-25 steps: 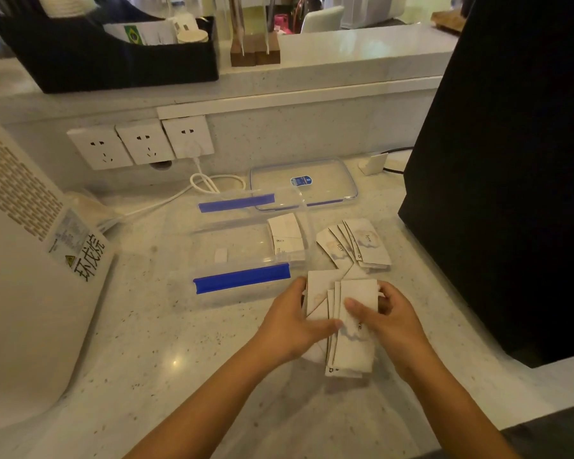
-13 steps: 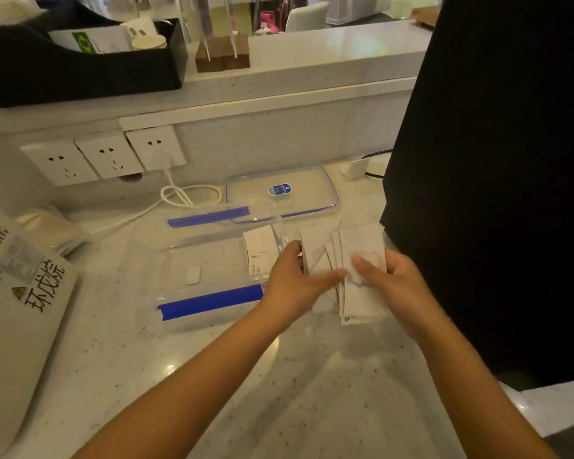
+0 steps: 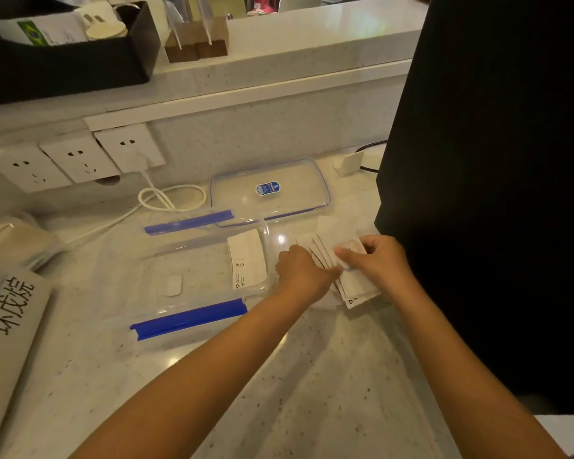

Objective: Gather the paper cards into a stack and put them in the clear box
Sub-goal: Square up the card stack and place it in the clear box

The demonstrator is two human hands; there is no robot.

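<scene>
Head view: the clear box [image 3: 193, 260] lies open on the counter [image 3: 312, 392], its lid [image 3: 269, 193] set behind it. One card bundle [image 3: 247, 258] already sits inside. Fanned paper cards [image 3: 355, 283] lie just right of the box, unsquared. Left hand [image 3: 304, 273] and right hand [image 3: 378, 260] pinch them together; stacking and loading remain.

Dim, warm indoor light from overhead. 2 small glare spots shine on the speckled stone counter [image 3: 312, 392], another on the clear box [image 3: 212, 283] wall. Soft arm shadows fall toward the viewer. Wide-angle bending curves the edges (the ledge bows). The right hand [image 3: 380, 260] looks slightly blurred.
</scene>
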